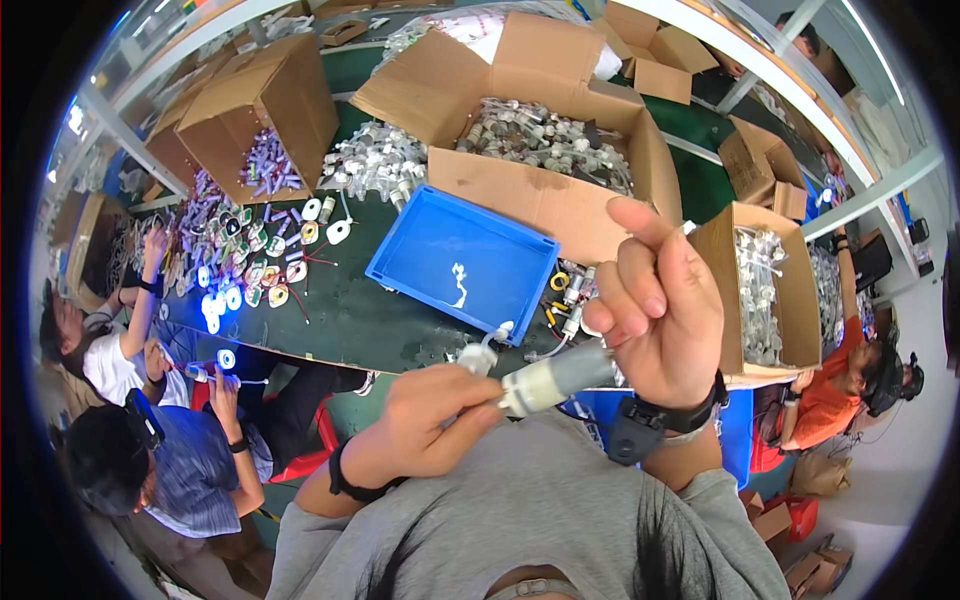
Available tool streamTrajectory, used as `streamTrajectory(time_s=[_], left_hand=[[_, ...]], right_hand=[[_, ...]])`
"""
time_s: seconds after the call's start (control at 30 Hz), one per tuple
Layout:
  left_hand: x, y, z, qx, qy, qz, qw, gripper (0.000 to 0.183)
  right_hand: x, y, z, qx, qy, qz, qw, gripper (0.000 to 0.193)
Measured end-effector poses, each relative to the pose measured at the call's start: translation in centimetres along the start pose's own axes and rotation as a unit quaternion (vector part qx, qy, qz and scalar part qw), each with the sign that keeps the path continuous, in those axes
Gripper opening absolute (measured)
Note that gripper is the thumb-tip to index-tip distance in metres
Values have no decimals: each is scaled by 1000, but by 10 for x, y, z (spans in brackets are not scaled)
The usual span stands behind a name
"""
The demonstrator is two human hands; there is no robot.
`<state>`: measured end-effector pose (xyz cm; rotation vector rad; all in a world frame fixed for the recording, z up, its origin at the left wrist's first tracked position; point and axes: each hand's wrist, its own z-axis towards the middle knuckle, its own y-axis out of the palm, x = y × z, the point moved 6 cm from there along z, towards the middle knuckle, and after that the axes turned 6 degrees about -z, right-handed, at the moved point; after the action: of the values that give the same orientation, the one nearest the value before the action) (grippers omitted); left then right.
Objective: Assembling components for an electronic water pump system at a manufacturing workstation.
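Note:
My left hand [432, 420] is closed, its thumb and fingers pinching the pale end of a cylindrical device [560, 381]. The device has a cream-coloured section, a blurred grey section and a thin white bent neck with a small head [480, 356] by my knuckles. It lies nearly level in front of my chest, the grey end pointing right. My right hand [665, 310] is raised beside that end, palm toward me, with several fingers loosely curled and the index finger apart. Nothing shows in it. Whether it touches the device is unclear.
A blue tray [465, 262] sits on the green table [345, 325]. Behind it stands a large carton [540, 200] of similar devices; another carton [768, 290] is at right. Purple battery cells [268, 165] and round boards lie left. Co-workers sit at left [170, 460] and right [835, 390].

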<state>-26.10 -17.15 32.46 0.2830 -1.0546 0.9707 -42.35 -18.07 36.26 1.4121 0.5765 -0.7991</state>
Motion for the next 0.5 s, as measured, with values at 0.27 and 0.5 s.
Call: streamTrajectory(time_s=[0.27,0.5], left_hand=[[15,-38,-31,17,-112,151,982,17],[12,-62,-72,157,-185,90,966,13]], right_hand=[[56,54,-7,-196,207,-9,959,50],[90,67,-14,-317,265,42,910,40]])
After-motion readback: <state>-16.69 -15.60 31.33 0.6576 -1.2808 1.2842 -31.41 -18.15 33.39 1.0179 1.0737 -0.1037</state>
